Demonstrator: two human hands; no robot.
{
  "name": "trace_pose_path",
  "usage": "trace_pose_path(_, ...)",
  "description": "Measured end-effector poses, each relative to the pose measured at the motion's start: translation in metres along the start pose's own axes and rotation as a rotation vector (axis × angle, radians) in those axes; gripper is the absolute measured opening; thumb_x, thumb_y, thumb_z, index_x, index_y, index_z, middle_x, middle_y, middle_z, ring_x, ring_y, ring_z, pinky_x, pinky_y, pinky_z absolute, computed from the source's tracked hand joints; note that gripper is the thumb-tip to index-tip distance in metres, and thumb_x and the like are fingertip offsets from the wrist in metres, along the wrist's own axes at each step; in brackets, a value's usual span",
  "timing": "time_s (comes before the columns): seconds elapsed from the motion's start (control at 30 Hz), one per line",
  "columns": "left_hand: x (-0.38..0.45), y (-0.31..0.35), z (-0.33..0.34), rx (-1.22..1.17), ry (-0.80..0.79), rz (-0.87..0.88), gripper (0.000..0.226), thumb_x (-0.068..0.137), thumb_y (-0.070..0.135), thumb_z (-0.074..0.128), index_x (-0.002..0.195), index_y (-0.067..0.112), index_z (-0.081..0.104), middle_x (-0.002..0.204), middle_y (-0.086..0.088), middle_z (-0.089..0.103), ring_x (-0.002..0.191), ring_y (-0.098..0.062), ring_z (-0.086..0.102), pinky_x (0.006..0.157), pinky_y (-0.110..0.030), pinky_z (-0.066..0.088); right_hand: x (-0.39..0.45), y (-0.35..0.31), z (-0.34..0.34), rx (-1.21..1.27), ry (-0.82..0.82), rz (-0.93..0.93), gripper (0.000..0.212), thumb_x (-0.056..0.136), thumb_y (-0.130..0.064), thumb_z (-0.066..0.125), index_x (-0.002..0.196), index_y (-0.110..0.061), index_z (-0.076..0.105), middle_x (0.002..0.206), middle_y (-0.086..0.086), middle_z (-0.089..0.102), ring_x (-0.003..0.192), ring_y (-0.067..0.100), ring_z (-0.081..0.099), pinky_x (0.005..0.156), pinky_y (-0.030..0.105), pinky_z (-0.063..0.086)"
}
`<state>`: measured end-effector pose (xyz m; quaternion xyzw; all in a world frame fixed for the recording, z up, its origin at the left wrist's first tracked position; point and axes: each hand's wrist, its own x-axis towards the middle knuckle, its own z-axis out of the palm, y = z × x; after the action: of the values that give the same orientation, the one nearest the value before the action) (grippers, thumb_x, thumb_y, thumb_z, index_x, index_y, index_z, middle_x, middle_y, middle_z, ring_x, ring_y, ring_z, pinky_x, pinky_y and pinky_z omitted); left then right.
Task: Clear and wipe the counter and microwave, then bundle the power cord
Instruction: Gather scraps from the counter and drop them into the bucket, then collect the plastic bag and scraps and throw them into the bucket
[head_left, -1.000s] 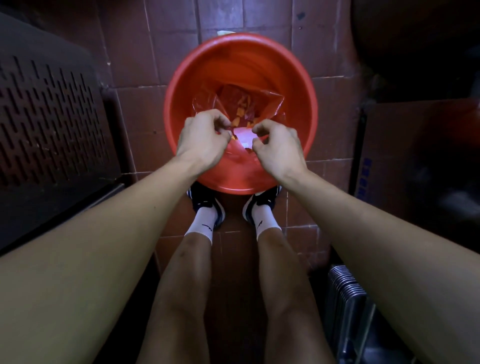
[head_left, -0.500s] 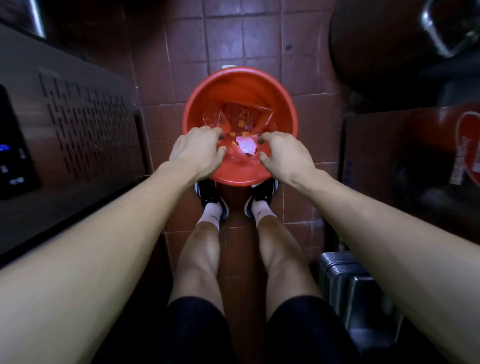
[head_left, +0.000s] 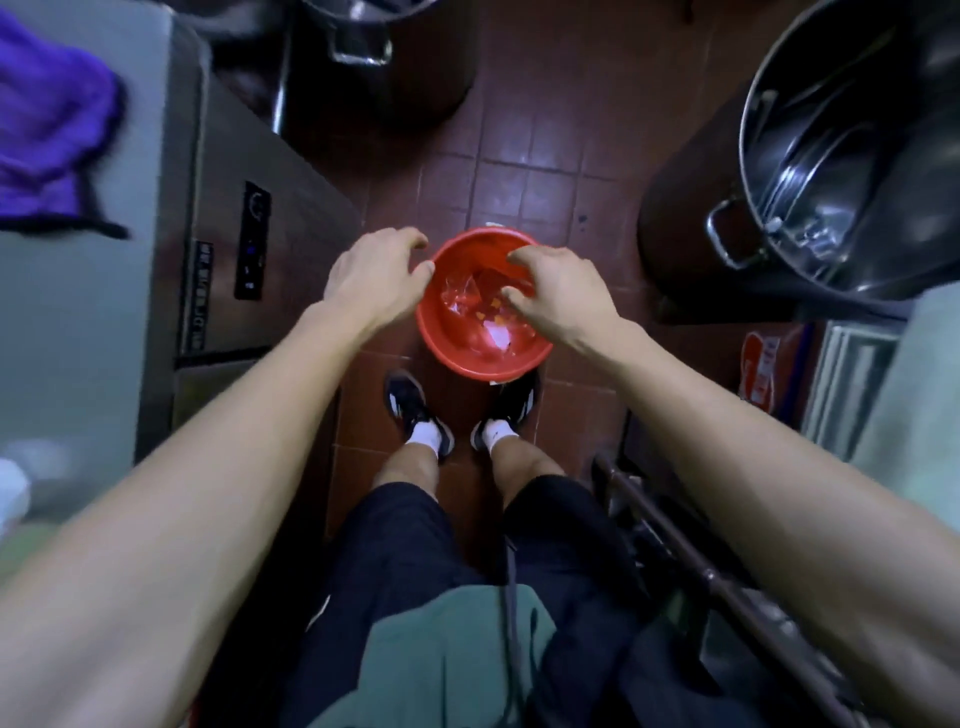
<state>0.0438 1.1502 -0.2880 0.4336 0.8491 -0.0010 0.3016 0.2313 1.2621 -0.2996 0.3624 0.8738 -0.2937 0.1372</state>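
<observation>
A: Bucket (head_left: 457, 353), red plastic, stands on the tiled floor (head_left: 524, 171) just ahead of the person's shoes. Inside lies clear plastic wrapping (head_left: 462, 299) with orange scraps (head_left: 493, 306) and something pale at the bottom.

B: Hands?

A: Left hand (head_left: 376, 278) hovers at the bucket's left rim, fingers loosely curled and apart, gripping nothing visible. Right hand (head_left: 558, 288) hangs over the right half of the opening, fingers bent and relaxed, likewise empty. Neither appears to touch the rim; some motion blur, so contact is uncertain.

B: Handling judgement, if the bucket must be moved?

A: Probably light: thin-walled plastic, contents only film and scraps. Rim looks stiff enough to take with a hand on either side. The film inside is soft and slippery, likely to crumple; best pinched at an edge, not scooped.

B: Surroundings?

A: Left: stainless appliance (head_left: 228, 218) with a dark control strip, and a purple cloth (head_left: 52, 135) lying on the surface above it, a likely candidate for wiping. Right: large steel pot (head_left: 852, 156), lid or tray parts inside. Another pot (head_left: 374, 47) at top.

B: Task stage?

A: Judged as waste disposal under "clear the counter". Wiping and cord not yet begun; no cord identifiable.
</observation>
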Motion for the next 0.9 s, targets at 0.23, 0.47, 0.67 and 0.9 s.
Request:
trace_pose_path(0.23,-0.073,-0.011,-0.058,-0.053,0.154,-0.08,0.041,0.097,0.044,0.052,0.134,0.025,0.055,0.131,-0.007,0.061,0.123,-0.031,0.055,0.1,-0.045,0.047,-0.023,-0.069,-0.067,-0.069,0.065,-0.217,0.046,0.091,-0.037,0.06,0.133,-0.018,0.058,0.138,0.001,0.059,0.126,0.029,0.053,0.101,0.049,0.045)
trace_pose_path(0.47,-0.171,-0.061,-0.066,-0.13,0.304,-0.211,0.042,0.096,0.045,0.052,0.134,0.027,0.055,0.13,-0.005,0.061,0.121,-0.03,0.056,0.099,-0.045,0.047,-0.063,-0.16,-0.067,-0.158,0.09,-0.436,0.044,0.087,-0.036,0.065,0.127,-0.017,0.062,0.134,0.0,0.062,0.121,0.031,0.057,0.094,0.049,0.05)
trace_pose_path(0.67,-0.302,-0.125,-0.029,-0.253,0.458,-0.37,0.038,0.096,0.044,0.052,0.13,0.029,0.056,0.131,-0.001,0.062,0.118,-0.03,0.058,0.095,-0.042,0.047,-0.14,-0.241,-0.018,-0.196,0.061,-0.611,0.047,0.085,-0.03,0.063,0.13,-0.018,0.061,0.136,0.0,0.061,0.121,0.03,0.058,0.096,0.047,0.049)
trace_pose_path(0.9,-0.473,-0.186,0.028,-0.333,0.609,-0.582,0.04,0.097,0.04,0.054,0.133,0.023,0.058,0.134,-0.005,0.061,0.122,-0.03,0.056,0.096,-0.04,0.047,-0.243,-0.331,0.045,-0.273,0.023,-0.851,0.043,0.089,-0.031,0.062,0.13,-0.021,0.061,0.134,0.002,0.063,0.122,0.029,0.057,0.099,0.046,0.047)
